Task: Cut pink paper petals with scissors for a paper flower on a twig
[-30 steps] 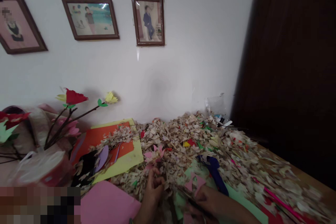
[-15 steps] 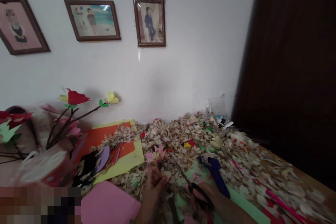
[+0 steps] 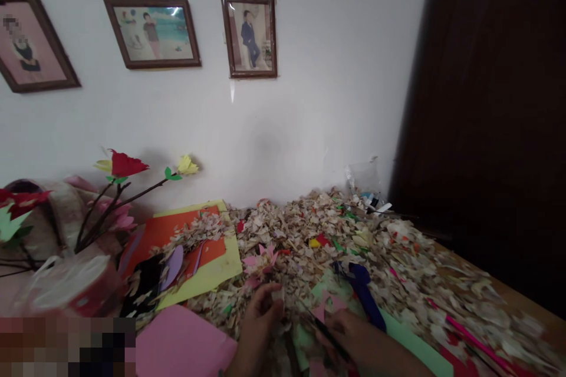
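My left hand (image 3: 260,318) pinches a small pale scrap (image 3: 277,294) just below a pink paper flower (image 3: 260,264). My right hand (image 3: 349,336) grips black-handled scissors (image 3: 325,333), their blades pointing up and left toward the scrap. The two hands are close together but apart, over a light green paper sheet (image 3: 411,344). A dark blue paper strip (image 3: 365,291) lies just beyond my right hand. The scissors' handles are mostly hidden by my fingers.
A thick heap of wood shavings and paper scraps (image 3: 336,230) covers the wooden table (image 3: 513,288). Orange, yellow and pink paper sheets (image 3: 177,341) lie to the left. Paper flowers on dark stems (image 3: 126,164) stand at far left, below a wall with framed pictures. A dark door (image 3: 486,100) stands right.
The scissors have swung down from their raised angle, their tips now lower and nearer my left hand. My left hand has shifted slightly right, with the pale scrap now showing at its fingertips.
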Demonstrator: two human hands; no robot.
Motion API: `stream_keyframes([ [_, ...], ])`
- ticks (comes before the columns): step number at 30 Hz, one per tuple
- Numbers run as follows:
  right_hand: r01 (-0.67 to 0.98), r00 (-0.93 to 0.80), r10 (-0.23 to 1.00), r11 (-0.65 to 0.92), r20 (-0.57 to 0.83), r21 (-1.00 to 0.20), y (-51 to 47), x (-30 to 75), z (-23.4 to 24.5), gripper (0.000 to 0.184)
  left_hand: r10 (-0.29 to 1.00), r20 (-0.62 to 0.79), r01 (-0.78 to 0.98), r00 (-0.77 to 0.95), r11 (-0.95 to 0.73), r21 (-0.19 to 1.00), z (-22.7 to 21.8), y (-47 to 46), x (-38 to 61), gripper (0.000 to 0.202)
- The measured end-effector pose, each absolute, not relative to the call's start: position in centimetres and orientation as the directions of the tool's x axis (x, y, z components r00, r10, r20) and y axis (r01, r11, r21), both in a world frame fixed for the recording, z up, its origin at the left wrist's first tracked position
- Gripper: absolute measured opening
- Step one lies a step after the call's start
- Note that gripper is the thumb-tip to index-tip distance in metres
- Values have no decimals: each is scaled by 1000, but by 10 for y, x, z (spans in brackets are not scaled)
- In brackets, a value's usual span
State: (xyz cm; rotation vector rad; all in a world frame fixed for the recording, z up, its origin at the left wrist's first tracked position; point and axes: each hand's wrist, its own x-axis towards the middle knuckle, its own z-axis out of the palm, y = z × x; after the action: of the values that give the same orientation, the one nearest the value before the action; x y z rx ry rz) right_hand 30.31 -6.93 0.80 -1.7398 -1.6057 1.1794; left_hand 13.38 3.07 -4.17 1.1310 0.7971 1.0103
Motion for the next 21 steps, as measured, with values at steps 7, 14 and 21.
stream_keyframes([
  [7, 546, -62, 958, -203, -280, -813, -71, 297, 3, 32, 918, -77, -281, 388, 198, 939, -33, 24, 136, 51],
  [14, 464, -102, 962, -181, -255, -867, -69, 291, 0, 33, 928, -46, -315, 370, 172, 933, -41, 28, 139, 60],
  [21, 348, -107, 961, -202, -253, -915, -67, 291, -9, 37, 912, -17, -304, 409, 153, 940, -45, 31, 138, 57],
])
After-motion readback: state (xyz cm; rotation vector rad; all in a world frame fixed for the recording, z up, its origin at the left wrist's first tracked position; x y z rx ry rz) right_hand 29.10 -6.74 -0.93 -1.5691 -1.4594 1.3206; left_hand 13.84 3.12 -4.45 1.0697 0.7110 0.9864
